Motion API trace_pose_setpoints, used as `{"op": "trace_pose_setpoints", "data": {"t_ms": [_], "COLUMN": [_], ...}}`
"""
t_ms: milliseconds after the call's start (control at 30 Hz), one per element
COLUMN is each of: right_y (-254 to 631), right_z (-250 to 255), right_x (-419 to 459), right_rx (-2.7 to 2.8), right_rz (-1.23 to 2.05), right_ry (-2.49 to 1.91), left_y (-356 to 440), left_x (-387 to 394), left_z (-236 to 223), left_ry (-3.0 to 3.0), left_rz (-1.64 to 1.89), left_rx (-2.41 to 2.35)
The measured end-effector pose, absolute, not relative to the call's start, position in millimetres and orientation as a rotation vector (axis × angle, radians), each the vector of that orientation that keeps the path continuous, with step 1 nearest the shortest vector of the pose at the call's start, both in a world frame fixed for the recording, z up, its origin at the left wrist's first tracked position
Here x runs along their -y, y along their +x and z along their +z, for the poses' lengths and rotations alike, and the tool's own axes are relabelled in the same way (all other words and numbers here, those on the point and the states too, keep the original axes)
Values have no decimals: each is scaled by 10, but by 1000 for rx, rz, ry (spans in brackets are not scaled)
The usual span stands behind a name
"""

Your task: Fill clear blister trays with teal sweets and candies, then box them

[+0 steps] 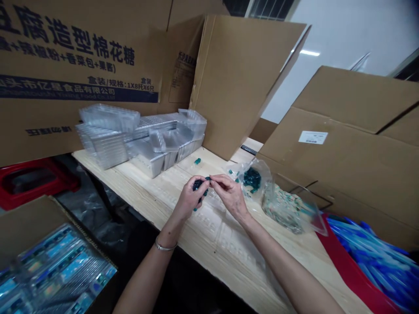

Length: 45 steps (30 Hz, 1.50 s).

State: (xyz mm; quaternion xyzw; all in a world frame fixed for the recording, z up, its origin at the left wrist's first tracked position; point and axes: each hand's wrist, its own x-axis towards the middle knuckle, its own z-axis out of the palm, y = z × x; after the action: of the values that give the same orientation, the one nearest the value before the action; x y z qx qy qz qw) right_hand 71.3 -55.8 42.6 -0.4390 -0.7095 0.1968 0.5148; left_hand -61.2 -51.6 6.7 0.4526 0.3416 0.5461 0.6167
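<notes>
My left hand (191, 198) is curled around a handful of small dark teal pieces (198, 185) above the wooden table (153, 192). My right hand (229, 192) meets it from the right, its thumb and forefinger pinched on one of those pieces at the left hand's fingertips. A clear plastic tray (225, 235) lies flat on the table just below both hands. One loose teal piece (197, 161) lies on the table beyond the hands.
Stacks of clear plastic trays (140, 139) stand at the table's far end. An open plastic bag of teal pieces (252, 179) and a bag of patterned packets (284, 207) lie to the right. Cardboard boxes (343, 157) surround the table; a red bin of blue items (369, 261) sits right; a box of packed trays (55, 270) lower left.
</notes>
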Motion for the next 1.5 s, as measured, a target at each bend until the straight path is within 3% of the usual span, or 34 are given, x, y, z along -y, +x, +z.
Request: {"op": "trace_pose_setpoints", "data": {"t_ms": [233,500,733,1000,1267,1500], "right_y": [699,702,764,742,741,711], "right_z": [364,329,298,277,202,330], "right_x": [547,564,514,602,549,692], "right_rx": [1614,1724,1547,1657,1442,1770], "right_rz": [646,558,792,502,785,317], "right_ry": [-1177,-1262,-1332,-1214,-1195,-1041], "left_y": [-645,-665,-577,-516,-574,-639], "left_x": [492,476,440,422,480,601], "left_z": [14,35,-31,-78,116,270], "left_ry": [1106,1339,1435,1544,1625,1550], "left_rz": [1245,1257,1309,1387,1373,1251], "left_rx": [-817,-989,-1043,-1108,-1145,-1177]}}
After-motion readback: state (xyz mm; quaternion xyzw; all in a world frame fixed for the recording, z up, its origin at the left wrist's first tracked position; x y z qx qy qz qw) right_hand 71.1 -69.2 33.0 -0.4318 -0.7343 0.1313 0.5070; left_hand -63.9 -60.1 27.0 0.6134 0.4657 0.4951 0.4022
